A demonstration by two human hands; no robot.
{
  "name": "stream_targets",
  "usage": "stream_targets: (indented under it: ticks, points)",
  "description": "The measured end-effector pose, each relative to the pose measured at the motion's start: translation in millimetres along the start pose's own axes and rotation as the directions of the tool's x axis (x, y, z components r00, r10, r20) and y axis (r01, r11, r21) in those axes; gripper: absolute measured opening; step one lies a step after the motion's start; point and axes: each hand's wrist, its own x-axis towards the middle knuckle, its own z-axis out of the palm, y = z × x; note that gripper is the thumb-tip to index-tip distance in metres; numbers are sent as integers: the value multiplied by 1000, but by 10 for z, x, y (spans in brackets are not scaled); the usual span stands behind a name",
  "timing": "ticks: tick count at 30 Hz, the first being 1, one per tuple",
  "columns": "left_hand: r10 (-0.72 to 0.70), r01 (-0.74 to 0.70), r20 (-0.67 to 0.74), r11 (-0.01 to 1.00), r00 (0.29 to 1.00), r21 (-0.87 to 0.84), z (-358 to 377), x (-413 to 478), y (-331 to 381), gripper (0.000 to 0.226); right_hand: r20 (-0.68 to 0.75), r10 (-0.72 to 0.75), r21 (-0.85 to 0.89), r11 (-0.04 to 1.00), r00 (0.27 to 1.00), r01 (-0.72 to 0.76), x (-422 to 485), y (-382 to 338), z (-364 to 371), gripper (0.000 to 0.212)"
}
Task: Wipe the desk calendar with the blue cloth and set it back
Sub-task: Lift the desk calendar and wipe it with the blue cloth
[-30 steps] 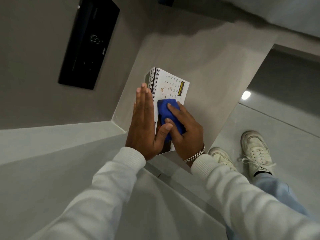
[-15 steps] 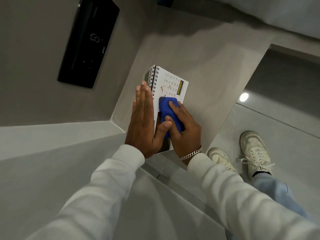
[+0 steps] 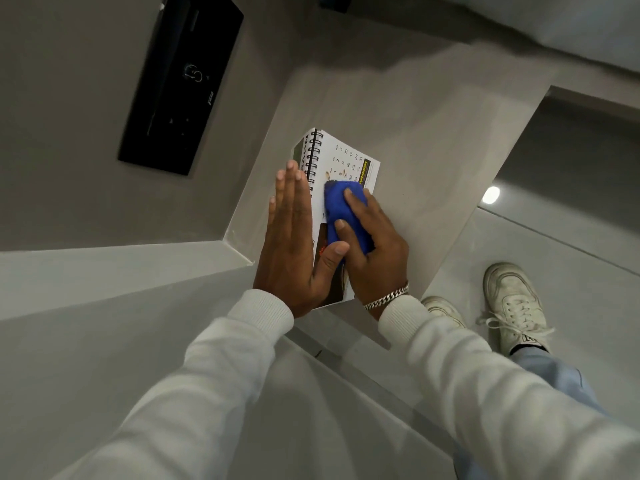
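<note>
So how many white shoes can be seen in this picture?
2. One white shoe is on the floor at right; the other white shoe is just left of it, partly hidden behind the right sleeve.

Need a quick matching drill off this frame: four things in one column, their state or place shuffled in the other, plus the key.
Things:
1. left hand
2. right hand
3. white spiral-bound desk calendar
4. black rectangular wall panel

States:
A. set into the grey wall, untouched
B. flat and open, steadying the spiral edge
C. closed around the crumpled blue cloth, pressing it down
D. lying on the grey ledge under both hands

Pairs: 1-B, 2-C, 3-D, 4-A
</note>
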Motion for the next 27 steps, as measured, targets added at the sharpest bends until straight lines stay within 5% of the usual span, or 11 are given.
stream_targets:
  ticks: [5,12,20,27]
  points:
    - [16,-16,4,1000,1000,-4,-18,-2,11,84,38,65,-50,997,997,-63,-183,94,-54,45]
    - [2,-3,22,998,1000,60,-22,-8,6,82,21,-72,-42,996,997,73,-64,-73,-7,45]
    - [-7,5,19,997,1000,71,-34,-6,22,83,65,2,-122,992,998,6,-42,84,-75,47]
    - [2,-3,19,998,1000,65,-21,-12,9,82,3,-108,-52,993,994,108,131,-139,19,45]
